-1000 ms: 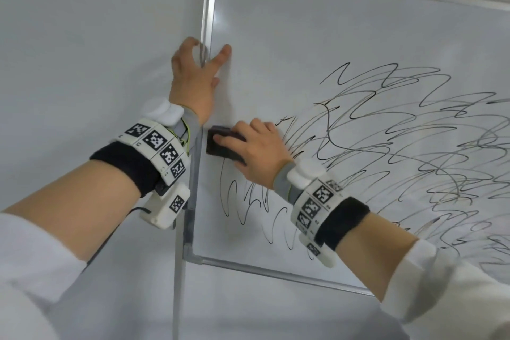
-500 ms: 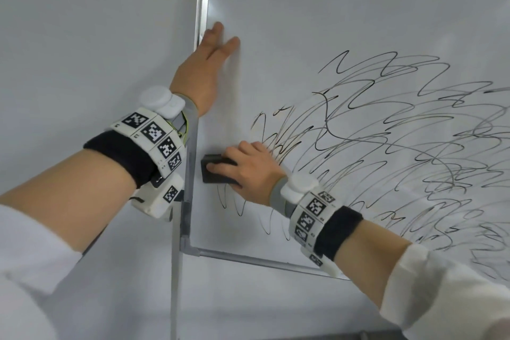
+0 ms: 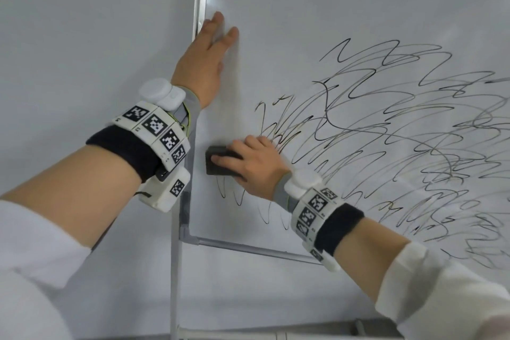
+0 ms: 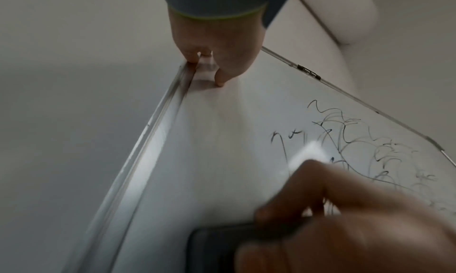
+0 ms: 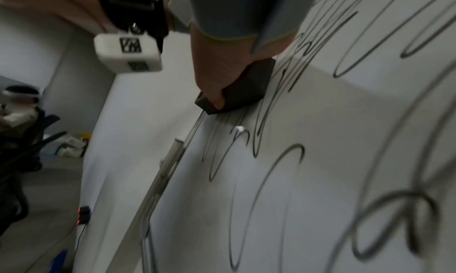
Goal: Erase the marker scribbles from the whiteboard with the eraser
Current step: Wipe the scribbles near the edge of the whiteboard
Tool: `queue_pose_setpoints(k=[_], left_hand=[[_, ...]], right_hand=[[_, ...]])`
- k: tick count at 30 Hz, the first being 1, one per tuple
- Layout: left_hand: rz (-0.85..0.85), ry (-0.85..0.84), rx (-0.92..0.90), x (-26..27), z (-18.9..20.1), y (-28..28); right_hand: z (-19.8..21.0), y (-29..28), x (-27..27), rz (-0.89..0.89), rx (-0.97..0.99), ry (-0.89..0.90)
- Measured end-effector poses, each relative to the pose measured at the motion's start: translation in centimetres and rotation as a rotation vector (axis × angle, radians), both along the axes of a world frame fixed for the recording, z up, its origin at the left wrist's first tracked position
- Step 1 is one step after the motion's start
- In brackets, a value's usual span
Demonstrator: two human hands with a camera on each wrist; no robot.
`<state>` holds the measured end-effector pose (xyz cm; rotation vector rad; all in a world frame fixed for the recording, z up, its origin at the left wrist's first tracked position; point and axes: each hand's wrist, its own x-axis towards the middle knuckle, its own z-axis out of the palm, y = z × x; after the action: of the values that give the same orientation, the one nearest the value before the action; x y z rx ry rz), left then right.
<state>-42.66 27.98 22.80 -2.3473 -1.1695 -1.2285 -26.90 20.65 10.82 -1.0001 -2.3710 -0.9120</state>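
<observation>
the dark grey block eraser (image 3: 220, 164) is gripped by the right hand (image 3: 255, 167) at lower centre, pressed on the metal-framed whiteboard (image 3: 303, 8) beside black marker scribbles (image 3: 386, 132). the left hand (image 3: 202, 63) is laid flat, fingers straight, at the board's left edge. no readable writing is seen; only the right wrist view shows a black office chair (image 5: 22, 152) at far left.

An office or meeting room, as far as we can tell.

We see a framed whiteboard (image 3: 317, 3) on a metal stand (image 3: 174, 270) filling most of the head view, set close against a plain pale wall (image 3: 82, 22) that takes up the left of the frame, with a black clip (image 4: 309, 73) on the board's top rail in the left wrist view. At the far left of the right wrist view we make out a dark office chair (image 5: 22, 146) on a grey floor (image 5: 47, 189), blurred clutter behind it, and low in the frame a small black device with red lights (image 5: 83, 214) trailing a cable.
</observation>
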Motion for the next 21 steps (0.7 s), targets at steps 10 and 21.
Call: queue_pose_setpoints(k=[10,21], left_hand=[[0.041,-0.082,-0.085,0.2,-2.2,-1.3],[0.031,-0.172,-0.148,0.7,-4.4,-2.0]], right_hand=[[1.1,0.2,-0.7,0.009,0.0,0.045],[0.5,0.5,-1.7,0.04,-0.084,0.016]])
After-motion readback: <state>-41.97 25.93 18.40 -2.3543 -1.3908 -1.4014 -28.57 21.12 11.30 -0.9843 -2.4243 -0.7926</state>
